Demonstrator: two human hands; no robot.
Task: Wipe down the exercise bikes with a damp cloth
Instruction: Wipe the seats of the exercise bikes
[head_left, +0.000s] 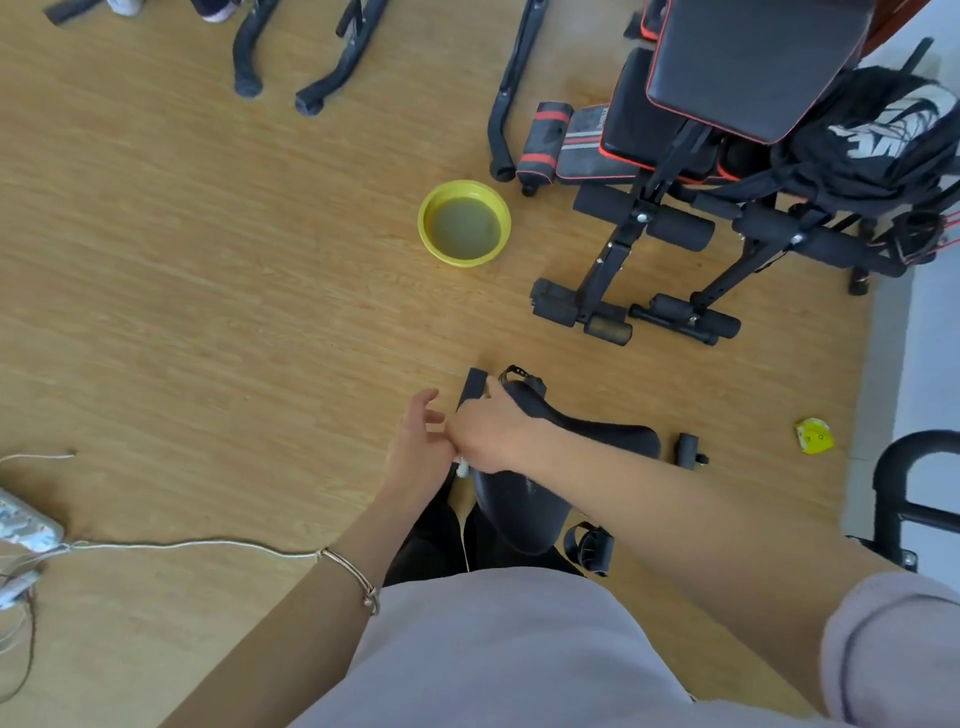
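A black exercise bike saddle (602, 434) sits just below me, with a strapped pedal (522, 378) beyond it and another pedal (589, 548) nearer me. My right hand (493, 434) lies over the saddle's front end with its fingers curled. A small bit of white cloth (461, 470) shows under that hand; the rest of the cloth is hidden. My left hand (418, 447) is beside the right one, touching it, fingers loose and spread, holding nothing. A yellow basin (431, 244) of murky water stands on the floor further ahead.
A black and red weight bench (675, 156) with foam rollers fills the upper right. Black frame legs (332, 78) stand at the top. A yellow scrap (814, 435) lies on the wood floor at right. A white cable (182, 545) and a phone (26, 527) are at left.
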